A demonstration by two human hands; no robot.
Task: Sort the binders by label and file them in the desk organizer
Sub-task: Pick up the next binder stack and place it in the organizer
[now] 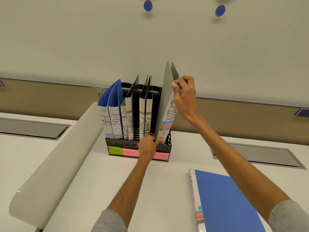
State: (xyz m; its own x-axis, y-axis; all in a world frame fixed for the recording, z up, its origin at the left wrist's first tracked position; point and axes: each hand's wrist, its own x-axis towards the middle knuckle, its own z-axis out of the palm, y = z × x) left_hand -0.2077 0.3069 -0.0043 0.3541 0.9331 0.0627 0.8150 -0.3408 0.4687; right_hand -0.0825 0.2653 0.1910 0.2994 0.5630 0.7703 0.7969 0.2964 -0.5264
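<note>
Our right hand [184, 96] pinches the cover of the stiff grey ADMIN binder [165, 101]; our left hand [147, 146] presses its base with a straight forefinger.

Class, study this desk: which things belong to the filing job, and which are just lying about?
Job: desk organizer with its slot labels; HR binders; SPORTS binders; FINANCE binders; ADMIN binder, right hand pinching its top, left hand at its foot; blue binder lying flat.
Lying about: blue wall dots; grey desk hatches.
</note>
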